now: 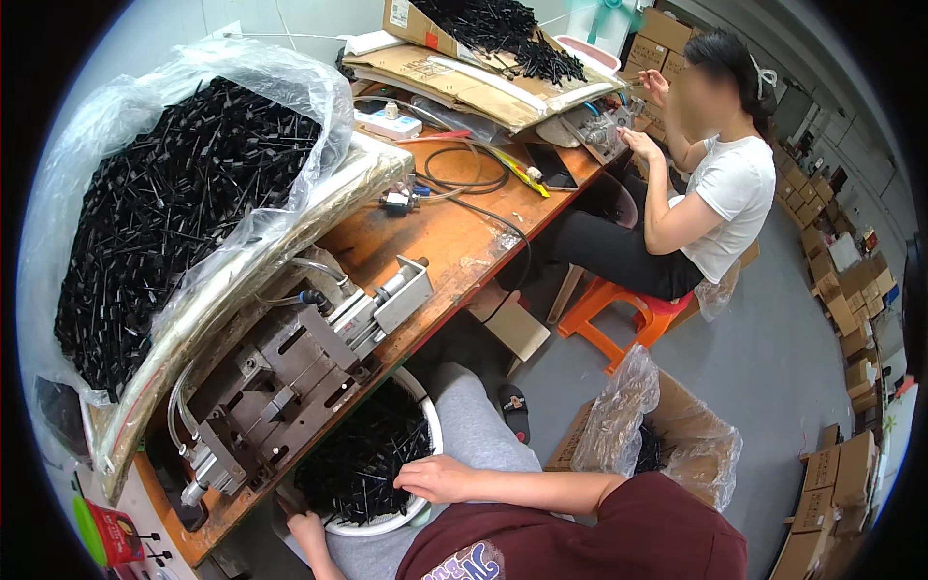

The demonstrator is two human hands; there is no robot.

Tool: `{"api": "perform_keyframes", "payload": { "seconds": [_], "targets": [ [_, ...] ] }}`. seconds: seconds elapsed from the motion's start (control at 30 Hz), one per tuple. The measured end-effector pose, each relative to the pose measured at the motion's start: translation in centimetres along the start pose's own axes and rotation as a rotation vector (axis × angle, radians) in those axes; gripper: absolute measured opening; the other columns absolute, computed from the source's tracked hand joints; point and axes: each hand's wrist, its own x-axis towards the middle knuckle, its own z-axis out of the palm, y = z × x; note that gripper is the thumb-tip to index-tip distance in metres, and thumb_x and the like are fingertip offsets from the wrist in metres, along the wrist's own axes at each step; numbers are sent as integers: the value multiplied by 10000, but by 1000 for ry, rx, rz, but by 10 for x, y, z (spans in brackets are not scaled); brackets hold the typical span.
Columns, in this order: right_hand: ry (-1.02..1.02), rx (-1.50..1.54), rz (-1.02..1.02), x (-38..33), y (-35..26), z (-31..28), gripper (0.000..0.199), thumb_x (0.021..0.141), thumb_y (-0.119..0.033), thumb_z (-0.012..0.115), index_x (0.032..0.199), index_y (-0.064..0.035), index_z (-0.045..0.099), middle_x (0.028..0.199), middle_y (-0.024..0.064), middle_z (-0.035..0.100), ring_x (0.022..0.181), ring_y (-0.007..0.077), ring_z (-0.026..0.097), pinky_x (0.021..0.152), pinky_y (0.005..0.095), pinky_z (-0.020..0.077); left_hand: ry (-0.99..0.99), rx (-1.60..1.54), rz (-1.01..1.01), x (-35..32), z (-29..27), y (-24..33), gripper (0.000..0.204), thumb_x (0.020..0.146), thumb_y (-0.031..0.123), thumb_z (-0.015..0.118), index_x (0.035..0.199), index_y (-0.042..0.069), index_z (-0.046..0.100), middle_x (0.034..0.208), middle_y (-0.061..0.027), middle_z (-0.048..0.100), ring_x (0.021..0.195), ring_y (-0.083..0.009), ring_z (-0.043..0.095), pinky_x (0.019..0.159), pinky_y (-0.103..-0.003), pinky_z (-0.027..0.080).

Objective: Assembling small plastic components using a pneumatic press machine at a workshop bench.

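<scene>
Even, fairly bright indoor light with soft, faint shadows under the desk [454, 242]. The clear bag [193, 87] throws pale glare. Straight edges bow strongly toward the black circular rim. The centre is sharp; the far boxes [851, 319] turn soft and smeared.

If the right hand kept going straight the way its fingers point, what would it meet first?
The right hand rests on the rim of the white basin in the lap, fingers pointing left. Going on, it would likely meet the heap of small black plastic parts in the basin first, though depth is hard to judge.
</scene>
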Motion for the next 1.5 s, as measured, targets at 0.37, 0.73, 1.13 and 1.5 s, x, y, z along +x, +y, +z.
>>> {"api": "perform_keyframes", "payload": {
  "seconds": [0.37, 0.73, 1.13, 1.5],
  "targets": [
    [-7, 103, 22, 4, 10, 3, 85, 877, -101, 639, 957, -76, 624, 883, 87, 622, 812, 319, 651, 678, 437, 533, -29, 57, 24, 2, -4, -3, 806, 742, -71, 517, 1508, -78, 266, 1448, -345, 432, 1337, -374, 489, 1087, -368, 403],
    [-76, 180, 108, 10, 21, 7, 123, 886, -134, 651, 992, -75, 634, 854, 80, 598, 784, 292, 650, 649, 416, 537, -81, 1, -66, -6, -23, 20, 668, 834, -12, 544, 1474, -61, 358, 1407, -311, 502, 1323, -414, 481, 1094, -386, 375],
    [-5, 162, 125, 13, 28, -5, 111, 895, -107, 665, 1001, -81, 684, 888, 90, 663, 790, 290, 678, 676, 378, 563, 10, 132, -9, -3, -2, 22, 506, 840, 122, 573, 1323, 3, 482, 1119, -276, 661, 1050, -447, 624, 908, -479, 497],
    [49, 110, 181, 20, -33, -24, 145, 847, -2, 694, 982, -55, 705, 763, 67, 634, 553, 198, 608, 513, 324, 490, -125, 410, -67, -25, -10, 42, 665, 854, 305, 626, 1322, -135, 454, 955, -296, 680, 914, -399, 681, 787, -477, 554]
  ]
}}
